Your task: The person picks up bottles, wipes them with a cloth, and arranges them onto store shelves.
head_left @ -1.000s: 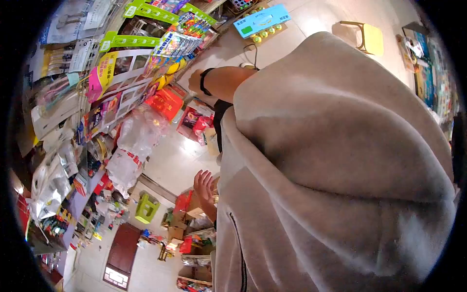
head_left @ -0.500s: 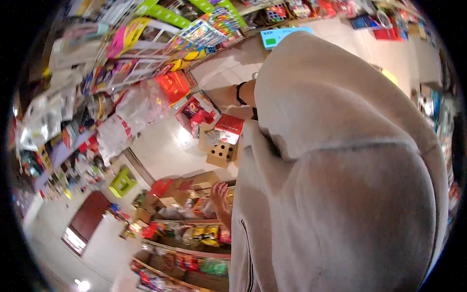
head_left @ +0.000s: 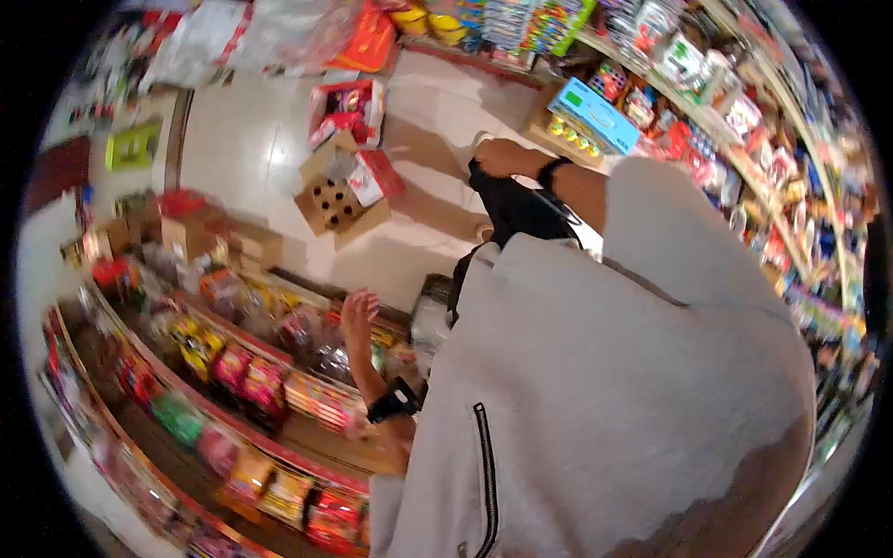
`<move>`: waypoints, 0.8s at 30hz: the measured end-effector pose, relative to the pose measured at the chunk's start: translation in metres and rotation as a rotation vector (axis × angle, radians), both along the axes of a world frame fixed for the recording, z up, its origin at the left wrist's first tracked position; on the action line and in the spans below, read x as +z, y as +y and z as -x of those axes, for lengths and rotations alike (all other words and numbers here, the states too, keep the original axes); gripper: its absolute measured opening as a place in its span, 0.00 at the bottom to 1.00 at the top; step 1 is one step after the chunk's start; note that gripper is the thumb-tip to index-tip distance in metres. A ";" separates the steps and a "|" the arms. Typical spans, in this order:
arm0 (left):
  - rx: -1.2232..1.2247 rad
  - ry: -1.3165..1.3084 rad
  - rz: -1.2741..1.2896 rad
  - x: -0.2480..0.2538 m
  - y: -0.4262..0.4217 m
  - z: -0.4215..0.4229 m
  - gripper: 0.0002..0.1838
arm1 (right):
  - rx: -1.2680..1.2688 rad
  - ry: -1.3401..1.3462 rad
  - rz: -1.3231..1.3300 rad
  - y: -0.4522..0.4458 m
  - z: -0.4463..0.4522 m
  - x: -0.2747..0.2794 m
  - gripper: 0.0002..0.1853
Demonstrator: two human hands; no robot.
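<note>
My left hand (head_left: 359, 311), with a black watch (head_left: 398, 401) on its wrist, is raised over the shelves of bagged snacks (head_left: 251, 377). Its fingers are loosely apart, with nothing in them. My right hand (head_left: 503, 158) hangs beside the black clothing (head_left: 526, 209) on my legs, a dark band around the wrist. How its fingers lie is unclear. Left of my legs on the floor are an open carton with a bottle divider (head_left: 336, 202) and an open red box (head_left: 348, 110) of red packets. My grey top (head_left: 614, 353) covers much of the view.
Stocked shelves (head_left: 744, 153) run along the right side. A blue box (head_left: 595, 115) stands by them, with yellow-green round items beneath it. Plastic bags (head_left: 288, 35) lie at the top. A green stool (head_left: 133, 146) and brown cartons (head_left: 191, 232) are at the left, beyond pale floor tiles (head_left: 244, 149).
The view has swung round, bringing the snack shelves, the bottle carton and the watch into sight. My left hand is now over the snack shelves. My right hand appears nearer my legs.
</note>
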State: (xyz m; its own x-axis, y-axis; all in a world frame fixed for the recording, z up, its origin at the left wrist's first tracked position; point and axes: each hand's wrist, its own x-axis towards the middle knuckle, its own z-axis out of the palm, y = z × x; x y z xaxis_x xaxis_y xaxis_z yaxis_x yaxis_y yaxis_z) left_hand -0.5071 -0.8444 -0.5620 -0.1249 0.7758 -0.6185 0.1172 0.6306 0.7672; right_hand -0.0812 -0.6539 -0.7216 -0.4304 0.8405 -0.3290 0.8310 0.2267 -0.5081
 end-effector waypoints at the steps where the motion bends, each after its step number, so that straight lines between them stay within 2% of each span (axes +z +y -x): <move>1: -0.022 0.018 -0.014 -0.010 -0.014 0.003 0.15 | 0.090 0.029 0.142 -0.005 -0.020 0.026 0.13; 2: -0.057 0.041 -0.022 -0.017 -0.020 0.010 0.15 | 0.036 -0.043 0.107 -0.020 -0.036 0.002 0.12; 3: -0.016 0.049 -0.030 -0.025 -0.035 0.013 0.15 | -0.023 -0.010 0.082 -0.037 -0.053 0.004 0.12; 4: -0.022 0.050 -0.015 -0.029 -0.051 0.012 0.14 | -0.011 0.324 -0.050 -0.060 -0.096 -0.064 0.11; 5: -0.037 0.051 0.003 -0.032 -0.067 0.013 0.14 | -0.049 0.029 0.040 -0.072 -0.097 -0.037 0.12; 6: -0.001 0.022 0.057 -0.020 -0.072 0.006 0.14 | -0.113 -0.057 0.092 -0.088 -0.112 -0.044 0.14; 7: 0.021 0.026 0.051 -0.022 -0.078 0.005 0.14 | -0.051 -0.098 0.121 -0.102 -0.121 -0.019 0.16; 9: -0.012 0.041 0.114 -0.026 -0.091 0.006 0.14 | -0.286 -0.145 0.158 -0.142 -0.144 -0.037 0.16; 10: 0.000 0.012 0.104 -0.030 -0.097 0.008 0.14 | -0.206 -0.187 0.267 -0.152 -0.155 -0.032 0.14; 11: 0.014 0.012 0.107 -0.036 -0.102 0.011 0.14 | -0.282 -0.168 0.235 -0.171 -0.165 -0.041 0.13; 12: 0.009 0.024 0.129 -0.043 -0.101 0.015 0.14 | -0.213 -0.095 0.204 -0.188 -0.186 -0.066 0.11; 13: 0.003 0.037 0.149 -0.049 -0.096 0.017 0.15 | -0.264 -0.103 0.179 -0.208 -0.202 -0.093 0.09; 14: -0.001 0.038 0.151 -0.054 -0.094 0.018 0.15 | -0.405 -0.128 0.522 -0.213 -0.204 -0.089 0.14; 15: 0.007 0.043 0.148 -0.058 -0.090 0.020 0.15 | -0.391 -0.048 0.558 -0.222 -0.213 -0.099 0.13; 16: 0.024 -0.019 0.157 -0.065 -0.084 0.022 0.14 | -0.699 0.024 0.741 -0.221 -0.206 -0.089 0.13; 19: 0.048 -0.120 0.165 -0.086 -0.064 0.039 0.13 | -0.769 0.067 0.776 -0.203 -0.182 -0.087 0.12; 20: 0.043 -0.167 0.168 -0.088 -0.055 0.043 0.13 | -0.685 0.112 0.699 -0.206 -0.187 -0.123 0.11; 21: 0.052 -0.159 0.167 -0.087 -0.045 0.044 0.13 | -0.672 0.315 0.793 -0.194 -0.181 -0.123 0.11; 23: 0.057 -0.018 0.168 -0.085 -0.021 0.044 0.12 | -0.548 0.158 0.568 -0.176 -0.149 -0.152 0.08; 24: 0.064 -0.014 0.167 -0.093 -0.008 0.049 0.12 | -0.533 0.149 0.578 -0.159 -0.135 -0.157 0.11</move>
State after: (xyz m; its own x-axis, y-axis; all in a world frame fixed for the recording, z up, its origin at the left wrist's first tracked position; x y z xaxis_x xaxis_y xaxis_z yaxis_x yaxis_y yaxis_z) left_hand -0.5560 -0.8521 -0.6548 -0.1618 0.6528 -0.7400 0.0627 0.7552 0.6525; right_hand 0.0541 -0.8125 -0.8786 -0.0929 0.6595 -0.7460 0.6674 -0.5147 -0.5382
